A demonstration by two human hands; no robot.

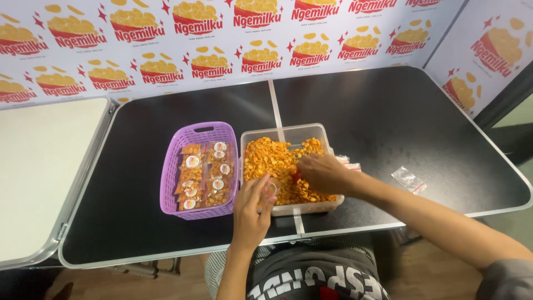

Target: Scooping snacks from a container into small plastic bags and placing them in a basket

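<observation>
Black folding table (388,116); patterned backdrop wall (233,50); white table (39,166) beside it.

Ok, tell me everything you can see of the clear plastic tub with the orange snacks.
The clear rectangular plastic tub is open, with no lid visible. It sits flat on the black folding table, over the table's centre seam, its left wall close beside the purple plastic basket. Loose orange snack pieces fill much of it, thinner at the far right corner. The right hand reaches into the snacks; the left hand holds a small clear bag over its near edge.
</observation>
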